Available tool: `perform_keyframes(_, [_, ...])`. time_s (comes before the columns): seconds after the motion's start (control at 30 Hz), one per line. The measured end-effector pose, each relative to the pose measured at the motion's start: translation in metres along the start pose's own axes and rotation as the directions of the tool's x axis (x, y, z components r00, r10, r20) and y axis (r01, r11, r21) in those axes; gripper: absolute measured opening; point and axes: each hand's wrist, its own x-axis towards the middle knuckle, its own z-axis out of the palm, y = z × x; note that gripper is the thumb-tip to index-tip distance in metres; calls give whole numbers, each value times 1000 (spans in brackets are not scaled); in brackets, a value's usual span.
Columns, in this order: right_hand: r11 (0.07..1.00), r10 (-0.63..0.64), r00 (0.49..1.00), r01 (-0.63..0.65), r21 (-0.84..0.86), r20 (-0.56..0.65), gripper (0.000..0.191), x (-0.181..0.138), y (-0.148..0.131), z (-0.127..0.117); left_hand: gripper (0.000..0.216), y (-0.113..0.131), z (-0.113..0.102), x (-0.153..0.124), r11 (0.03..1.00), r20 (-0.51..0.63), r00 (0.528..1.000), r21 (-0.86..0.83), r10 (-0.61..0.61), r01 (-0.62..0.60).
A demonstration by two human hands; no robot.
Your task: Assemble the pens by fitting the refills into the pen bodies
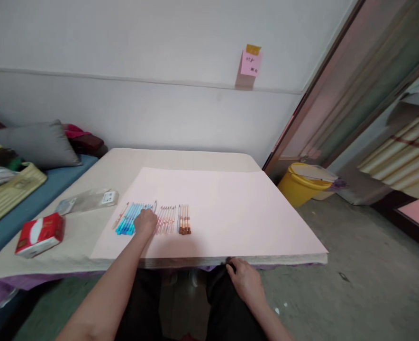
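My left hand is over a row of pens on a pink sheet, its fingers curled and mostly hidden from above. Left of it lie several blue pens, with a brownish pen at that end. A dark pen tip shows just beyond my knuckles. To the right of the hand come several thin pale pink pens, then a tight group of brown-ended pens. My right hand rests on my dark-trousered knee below the table edge, fingers loosely stretched, holding nothing.
A red tissue pack and a clear plastic wrapper lie on the table's left side. A grey pillow sits on a blue surface beyond. A yellow bucket stands on the floor at right. A pink note hangs on the wall.
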Motion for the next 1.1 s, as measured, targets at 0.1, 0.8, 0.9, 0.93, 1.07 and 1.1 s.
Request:
perform_keyframes(0.1, [1000, 6, 1000, -6, 7, -1, 26, 0, -1, -1, 30, 11, 5, -10, 998, 52, 999, -66, 0, 4])
perform_keyframes(0.8, [1000, 5, 1000, -5, -21, -10, 24, 0, 0, -1, 33, 57, 37, -39, 981, 30, 988, -127, 154, -149])
perform_keyframes(0.9, [1000, 2, 1000, -2, -24, -16, 24, 0, 0, 0, 33, 54, 34, -37, 978, 26, 982, -105, 185, -181])
perform_keyframes(0.93, [1000, 2, 1000, -2, -24, -16, 24, 0, -1, 0, 32, 53, 33, -36, 977, 23, 981, -98, 192, -189])
perform_keyframes(1.07, [1000, -1, 1000, 1, -20, -11, 25, 1, -2, -1, 31, 54, 33, -32, 978, 12, 981, -74, 196, -195])
perform_keyframes(1.1, [1000, 0, 1000, 0, -19, -6, 25, 1, -2, -1, 30, 54, 33, -31, 980, 11, 982, -69, 189, -188])
